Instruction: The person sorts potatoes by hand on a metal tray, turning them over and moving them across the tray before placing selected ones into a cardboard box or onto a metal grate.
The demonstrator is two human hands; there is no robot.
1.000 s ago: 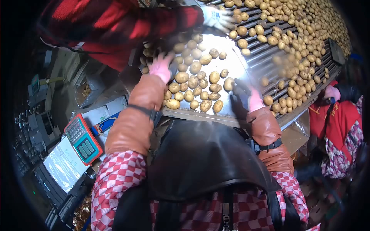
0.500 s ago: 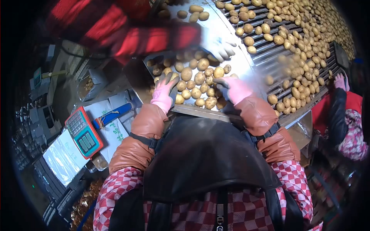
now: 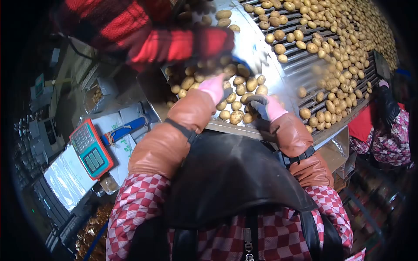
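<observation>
My left hand, in a pink glove with dark fingers, reaches over potatoes on the metal tray. Its fingers are partly hidden and blurred, so its grip is unclear. My right hand, gloved the same way, lies at the tray's near right part. Its loosely bent fingers are open and touch potatoes there. Just beyond my left hand, a co-worker's red and black sleeve crosses the tray; the hand at its end is badly blurred.
Many potatoes lie on the slatted conveyor to the right. At the left a red and teal scale stands near a blue bar. Another person is at the far right. A cardboard box sits below the conveyor's edge.
My left hand has moved right and slightly up over the potatoes. My right hand has shifted a little down. Some potatoes have shifted on the tray, and the far-right person's arm has moved.
</observation>
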